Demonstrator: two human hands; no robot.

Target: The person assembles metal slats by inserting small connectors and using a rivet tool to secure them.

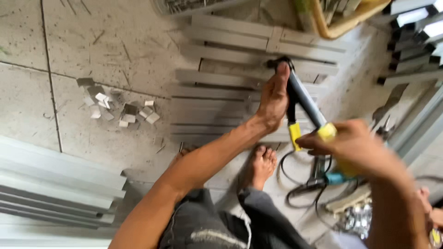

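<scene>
The left hand is wrapped around the head end of a hand riveter, fingers closed over its black nose at the far tip of the tool; the right hand is clamped on the yellow grip of one long handle, near and to the right of the left hand; the riveter's grey handles run slanting from the far nose down toward the near right, and the second yellow grip hangs free just beside the left wrist; the tool is held above a stack of grey metal channel strips lying across the floor, its nose over their right part, though whether it touches them cannot be told; a bare foot rests on the near edge of those strips, with dark trousers nearer still; to the near right of the foot a power tool with a teal body lies among loops of black cable; well to the left, small cut metal pieces are scattered on the tiled floor; longer grey metal profiles lie at the near left; a yellow basket stands at the far right.
</scene>
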